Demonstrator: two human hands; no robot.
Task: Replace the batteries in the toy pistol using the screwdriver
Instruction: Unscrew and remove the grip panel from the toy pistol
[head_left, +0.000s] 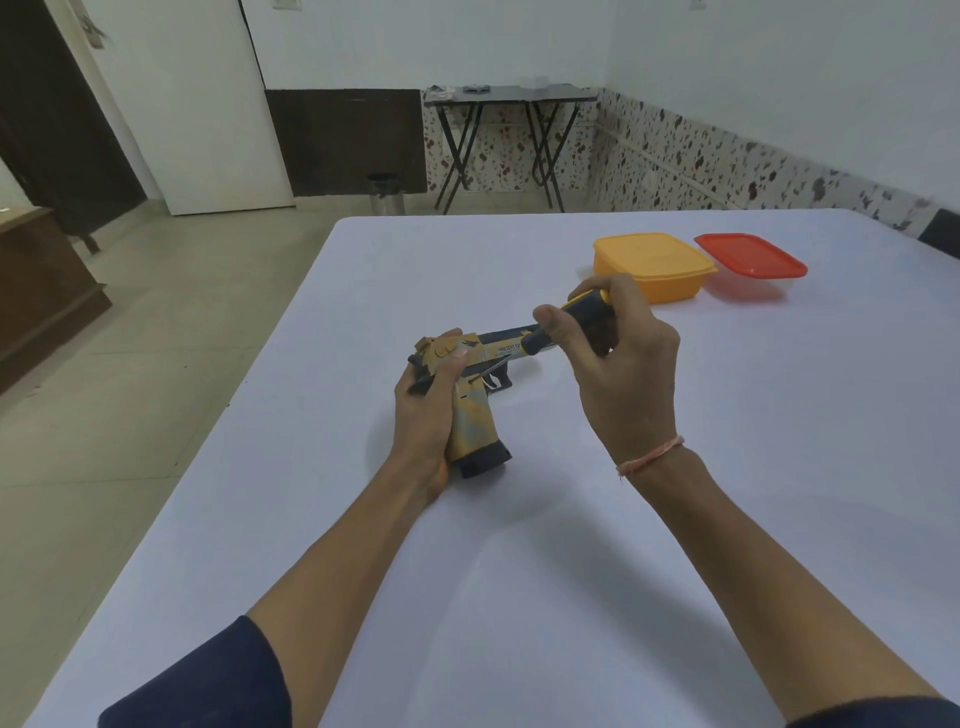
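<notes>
The toy pistol (475, 426), tan and dark blue, lies on its side on the white table (519, 571) with its grip toward me. My left hand (423, 415) wraps the back of the pistol and holds it down. My right hand (618, 364) grips the black and yellow handle of the screwdriver (566, 325). Its thin shaft slants down to the left, and the tip rests on the pistol's side near the trigger guard. Batteries are not visible.
A yellow lidded box (652, 265) and a clear box with a red lid (750, 262) stand at the table's far right. The table's left edge drops to a tiled floor. A folding table (511, 96) stands by the far wall.
</notes>
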